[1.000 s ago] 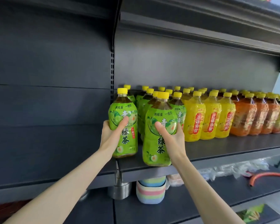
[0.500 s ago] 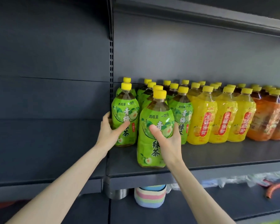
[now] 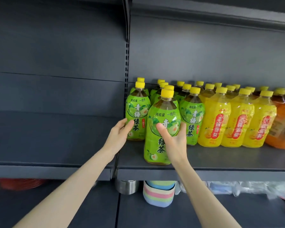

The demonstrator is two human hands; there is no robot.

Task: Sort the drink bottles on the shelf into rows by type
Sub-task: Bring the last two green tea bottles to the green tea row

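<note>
Green labels and yellow caps mark the tea bottles standing at the left end of the dark grey shelf (image 3: 229, 159), in the centre of the frame. Your left hand (image 3: 119, 134) grips the left green tea bottle (image 3: 137, 112) low on its label. The thumb lies across the front, and the fingers curl round the side nearest the slotted upright (image 3: 126, 63). That bottle stands upright at the head of the leftmost row, with one more yellow cap showing behind it.

Your right hand (image 3: 175, 142) grips the front green tea bottle (image 3: 155, 145), with the thumb pressed across the label and the fingers wrapped round its right side. This bottle is upright, forward of all the rows, its base near the shelf's front edge. Whether it rests on the shelf or is held just off it cannot be told. Just right of it stands a third green tea bottle (image 3: 192, 119), heading its own row.

Further right, three rows of yellow pear drink bottles (image 3: 215, 125) stand side by side. Orange-labelled bottles (image 3: 281, 129) follow at the right edge of the frame. Below the shelf, at lower centre, a steel container (image 3: 127, 186) stands beside a pastel-striped container (image 3: 158, 195). Crumpled clear plastic bags (image 3: 237, 188) lie to the lower right.
</note>
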